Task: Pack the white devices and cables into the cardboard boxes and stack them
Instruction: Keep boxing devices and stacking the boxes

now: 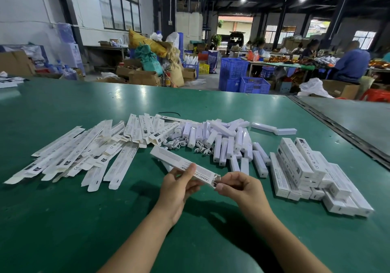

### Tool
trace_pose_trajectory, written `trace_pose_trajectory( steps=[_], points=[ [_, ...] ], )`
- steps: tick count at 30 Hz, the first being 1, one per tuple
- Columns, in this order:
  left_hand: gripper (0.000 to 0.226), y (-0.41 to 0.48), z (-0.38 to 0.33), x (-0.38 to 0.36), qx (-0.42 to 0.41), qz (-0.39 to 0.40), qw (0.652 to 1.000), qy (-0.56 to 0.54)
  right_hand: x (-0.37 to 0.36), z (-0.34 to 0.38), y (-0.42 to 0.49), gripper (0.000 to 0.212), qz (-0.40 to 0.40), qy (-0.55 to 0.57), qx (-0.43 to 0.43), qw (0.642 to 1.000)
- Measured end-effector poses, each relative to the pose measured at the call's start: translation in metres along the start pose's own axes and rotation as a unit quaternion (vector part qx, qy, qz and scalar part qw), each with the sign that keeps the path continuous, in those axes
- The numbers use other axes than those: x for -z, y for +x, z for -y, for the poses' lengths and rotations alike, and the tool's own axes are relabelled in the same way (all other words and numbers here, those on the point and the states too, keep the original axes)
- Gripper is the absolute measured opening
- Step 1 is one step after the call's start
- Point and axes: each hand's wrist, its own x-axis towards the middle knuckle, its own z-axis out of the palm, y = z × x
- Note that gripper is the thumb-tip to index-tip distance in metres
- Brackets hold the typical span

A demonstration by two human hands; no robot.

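Contents of the held box (183,164) cannot be seen, and its near end is blurred. The green table (84,220) carries flat unfolded boxes (84,152) at left, loose white devices (221,141) with coiled cables (190,146) at centre and stacked boxes (306,171) at right. Blue crates (234,72) stand on the workshop floor beyond. The left hand (179,186) grips the held box mid-length, thumb on top. The right hand (240,185) pinches its near end

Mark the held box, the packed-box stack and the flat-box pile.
held box (173,159), head view, printed top face
packed-box stack (295,158), head view, top box's face
flat-box pile (84,152), head view, middle of pile
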Motion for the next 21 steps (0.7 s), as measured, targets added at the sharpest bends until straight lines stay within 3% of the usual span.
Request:
trace_pose_trajectory(
  steps=[4,8,15,21],
  points=[
    [0.038,0.0003,-0.0018,0.0017,0.040,0.014,0.999,-0.013,0.0012,-0.0020,-0.0018,0.028,-0.002,-0.111,0.083,0.990],
    [0.040,0.0005,-0.0042,0.0030,0.071,0.028,0.997,-0.032,-0.0029,-0.0013,-0.0044,0.033,-0.040,-0.227,0.209,0.950],
    [0.039,0.0022,-0.0039,0.0058,0.088,0.037,0.995,-0.016,0.0001,0.0014,-0.0028,0.018,-0.050,-0.282,0.246,0.926],
    [0.035,0.0009,-0.0026,0.0014,0.097,0.059,0.993,0.026,-0.0032,0.0038,-0.0036,0.017,-0.063,-0.363,0.356,0.859]
  ],
)
